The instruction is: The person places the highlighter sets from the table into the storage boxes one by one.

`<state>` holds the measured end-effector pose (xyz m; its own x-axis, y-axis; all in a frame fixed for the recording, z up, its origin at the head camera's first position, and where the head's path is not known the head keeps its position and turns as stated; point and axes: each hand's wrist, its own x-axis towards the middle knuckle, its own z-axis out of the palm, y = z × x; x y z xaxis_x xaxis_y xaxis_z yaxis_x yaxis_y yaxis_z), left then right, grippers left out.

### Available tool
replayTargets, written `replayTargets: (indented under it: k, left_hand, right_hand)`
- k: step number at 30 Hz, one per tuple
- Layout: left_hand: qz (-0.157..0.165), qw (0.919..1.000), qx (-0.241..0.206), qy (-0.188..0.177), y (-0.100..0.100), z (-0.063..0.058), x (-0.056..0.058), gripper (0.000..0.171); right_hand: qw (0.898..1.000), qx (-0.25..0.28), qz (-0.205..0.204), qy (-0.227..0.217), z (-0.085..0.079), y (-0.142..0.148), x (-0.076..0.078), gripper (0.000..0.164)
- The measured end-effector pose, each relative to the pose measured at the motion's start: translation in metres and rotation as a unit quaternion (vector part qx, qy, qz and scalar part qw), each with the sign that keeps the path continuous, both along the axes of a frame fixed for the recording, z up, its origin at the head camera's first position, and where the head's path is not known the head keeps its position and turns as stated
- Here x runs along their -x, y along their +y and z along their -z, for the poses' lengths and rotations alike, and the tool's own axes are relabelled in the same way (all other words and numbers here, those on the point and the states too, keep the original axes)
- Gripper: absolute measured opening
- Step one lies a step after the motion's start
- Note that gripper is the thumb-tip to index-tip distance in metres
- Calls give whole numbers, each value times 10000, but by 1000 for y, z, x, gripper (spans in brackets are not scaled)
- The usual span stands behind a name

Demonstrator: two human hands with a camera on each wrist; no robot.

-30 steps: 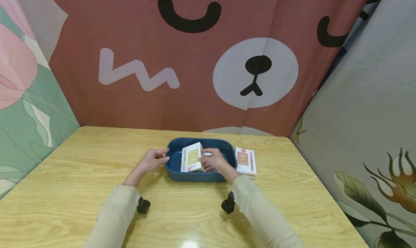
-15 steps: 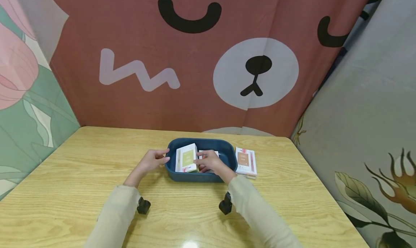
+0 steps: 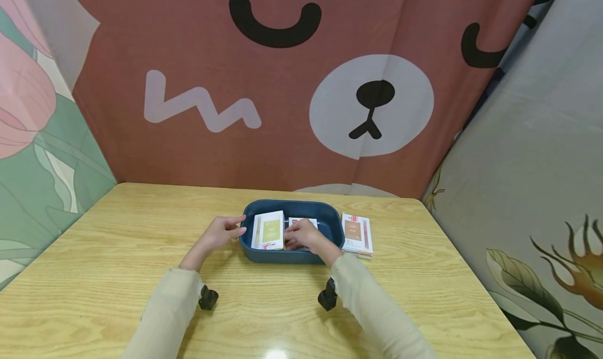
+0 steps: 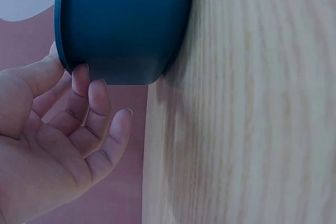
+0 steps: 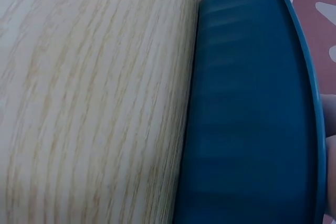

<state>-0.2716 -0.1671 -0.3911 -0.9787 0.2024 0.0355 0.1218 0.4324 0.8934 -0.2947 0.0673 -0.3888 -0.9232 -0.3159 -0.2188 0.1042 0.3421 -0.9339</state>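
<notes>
A dark blue plastic bin (image 3: 287,256) stands on the wooden table. My left hand (image 3: 220,232) pinches its left rim; in the left wrist view the thumb is over the rim and fingertips (image 4: 98,95) lie against the outer wall. Inside, on the left, lies a small white book (image 3: 269,231) with a yellow-green cover panel. My right hand (image 3: 303,235) reaches into the bin, loosely bent, with its fingertips at the book's right edge. Partly under that hand is another white item with red print (image 3: 296,221). The bin's front wall hides most right fingers in the right wrist view.
Right beside the bin lies a stack of white books (image 3: 358,234), the top one with a brown panel. Black wrist mounts (image 3: 208,298) hang below both sleeves. A bear-print curtain (image 3: 212,160) closes off the table's back, and floral curtains flank it.
The white book with the yellow-green panel has moved left and settled flatter in the bin. My right hand shifted left with it, and its fingers have come off the cover. My left hand stays put.
</notes>
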Motion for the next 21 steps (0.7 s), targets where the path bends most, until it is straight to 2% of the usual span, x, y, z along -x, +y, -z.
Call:
replayTargets:
  k: [4, 9, 15, 21]
  left_hand:
    - [-7, 10000, 4, -22, 0, -1, 0, 42]
    - [-9, 10000, -21, -21, 0, 0, 0, 42]
    - [-22, 10000, -47, -47, -1, 2, 1, 42]
    - [-40, 9999, -76, -109, -1, 3, 2, 43]
  right_hand:
    - [9987, 339, 71, -364, -3, 2, 1, 24]
    - [9950, 645, -66, -758, -7, 2, 0, 24]
    - [9907, 915, -370, -941, -8, 0, -1, 21]
    - [9894, 952, -417, -1012, -9, -1, -1, 19]
